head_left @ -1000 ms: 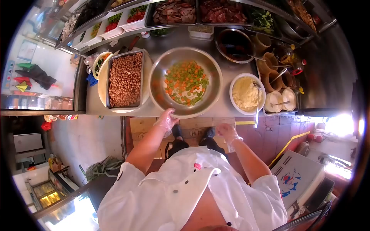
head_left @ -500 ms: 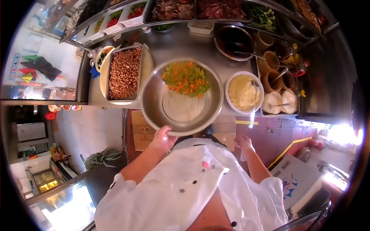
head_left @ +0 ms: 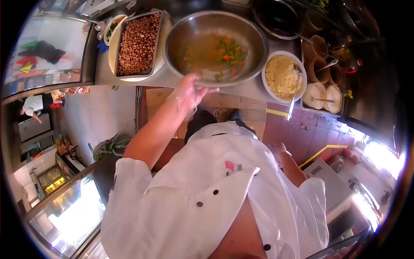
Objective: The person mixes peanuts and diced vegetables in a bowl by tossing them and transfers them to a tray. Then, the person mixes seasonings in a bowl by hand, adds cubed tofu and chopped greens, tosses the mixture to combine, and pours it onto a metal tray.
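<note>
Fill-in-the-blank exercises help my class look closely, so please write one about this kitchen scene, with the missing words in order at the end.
The person's ______ hand grips the near edge of the large metal bowl.
The chopped vegetables in that bowl are green and ______.
From the person's viewpoint, the white bowl stands to the ______ of the metal bowl.
The person's jacket is ______, with dark buttons.

Missing words: left; orange; right; white.

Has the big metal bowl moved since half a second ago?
Yes, the metal bowl moved away from the person: its near rim hung well past that of the rectangular tray; now they are nearly level.
</note>
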A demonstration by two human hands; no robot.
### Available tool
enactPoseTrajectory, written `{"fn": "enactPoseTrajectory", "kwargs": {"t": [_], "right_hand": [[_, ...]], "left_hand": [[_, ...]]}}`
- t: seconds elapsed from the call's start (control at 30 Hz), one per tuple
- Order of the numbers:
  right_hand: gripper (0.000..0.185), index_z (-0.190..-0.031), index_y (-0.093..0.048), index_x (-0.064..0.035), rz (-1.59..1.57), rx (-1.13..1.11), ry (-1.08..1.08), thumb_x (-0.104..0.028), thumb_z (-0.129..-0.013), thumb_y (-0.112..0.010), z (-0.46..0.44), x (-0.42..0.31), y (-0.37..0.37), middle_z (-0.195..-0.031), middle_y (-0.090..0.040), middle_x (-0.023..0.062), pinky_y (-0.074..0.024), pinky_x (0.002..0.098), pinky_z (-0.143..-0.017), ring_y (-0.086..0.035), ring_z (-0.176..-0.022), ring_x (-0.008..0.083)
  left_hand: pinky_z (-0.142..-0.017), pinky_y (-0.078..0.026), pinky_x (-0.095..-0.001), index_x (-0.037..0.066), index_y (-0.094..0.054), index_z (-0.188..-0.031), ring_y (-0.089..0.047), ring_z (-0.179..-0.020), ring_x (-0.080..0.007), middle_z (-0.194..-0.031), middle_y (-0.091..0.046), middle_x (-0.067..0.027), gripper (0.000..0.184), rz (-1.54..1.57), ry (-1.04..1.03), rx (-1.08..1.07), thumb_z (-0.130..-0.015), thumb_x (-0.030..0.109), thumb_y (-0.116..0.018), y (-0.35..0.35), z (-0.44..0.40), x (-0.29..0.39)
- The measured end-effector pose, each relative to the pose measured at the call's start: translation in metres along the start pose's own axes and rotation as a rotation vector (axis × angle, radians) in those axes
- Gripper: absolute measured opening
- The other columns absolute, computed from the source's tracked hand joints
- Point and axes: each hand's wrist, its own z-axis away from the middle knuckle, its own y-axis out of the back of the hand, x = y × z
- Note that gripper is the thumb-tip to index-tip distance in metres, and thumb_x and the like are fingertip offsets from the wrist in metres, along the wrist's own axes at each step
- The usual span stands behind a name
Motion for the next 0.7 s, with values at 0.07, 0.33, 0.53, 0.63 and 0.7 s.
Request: {"fn": "enactPoseTrajectory", "kwargs": {"t": [0.07, 0.33, 0.53, 0.63, 0.7], "right_hand": [[0.039, -0.137, -0.053, -0.0239, 0.098, -0.044, -0.045, -0.028, -0.100, -0.044, 0.012, -0.005, 0.040, -0.140, -0.055, 0.0015, -0.0486, 0.0385, -0.097, -0.057, -0.124, 0.0203], [0.028, -0.114, -0.063, -0.0200, -0.028, -0.280, -0.084, -0.033, -0.089, -0.060, 0.021, -0.020, 0.047, -0.132, -0.062, -0.0010, -0.0501, 0.0347, -0.095, -0.060, -0.119, 0.0217], [0.039, -0.130, -0.058, -0.0209, -0.272, 0.055, -0.234, -0.036, -0.095, -0.051, 0.038, -0.037, 0.079, -0.141, -0.056, 0.0036, -0.0460, 0.0317, -0.103, -0.053, -0.129, 0.0211], [0.045, -0.139, -0.052, -0.0222, -0.297, -0.197, -0.210, -0.039, -0.097, -0.046, 0.056, -0.055, 0.111, -0.146, -0.053, 0.0030, -0.0430, 0.0331, -0.106, -0.050, -0.133, 0.0200], [0.047, -0.143, -0.048, -0.0236, -0.357, -0.304, -0.347, -0.040, -0.100, -0.042, 0.044, -0.058, 0.116, -0.148, -0.050, 0.0016, -0.0406, 0.0344, -0.108, -0.048, -0.135, 0.0184]], "left_hand": [[-0.076, -0.063, -0.0340, 0.001, -0.050, -0.113, -0.065, -0.108, -0.0351, -0.125, -0.058, -0.0198, 0.028, 0.049, -0.036, 0.093, -0.092, 0.018, -0.059, 0.031, -0.035, -0.019], [-0.060, -0.063, -0.0244, -0.009, -0.044, -0.108, -0.059, -0.116, -0.0510, -0.131, -0.049, -0.0340, 0.028, 0.073, 0.033, -0.035, -0.091, 0.012, -0.052, 0.014, 0.015, -0.008], [-0.068, -0.063, -0.0271, -0.006, -0.046, -0.117, -0.066, -0.108, -0.0333, -0.124, -0.055, -0.0264, 0.029, 0.154, -0.308, -0.011, -0.092, 0.008, -0.049, 0.041, 0.050, -0.064], [-0.060, -0.064, -0.0231, -0.011, -0.039, -0.117, -0.061, -0.116, -0.0467, -0.126, -0.050, -0.0340, 0.032, 0.051, 0.005, -0.039, -0.093, 0.008, -0.049, 0.049, 0.006, -0.029], [-0.057, -0.065, -0.0221, -0.014, -0.034, -0.117, -0.054, -0.117, -0.0595, -0.133, -0.041, -0.0404, 0.036, 0.041, -0.074, -0.076, -0.093, 0.008, -0.050, 0.048, -0.042, -0.019]]}}
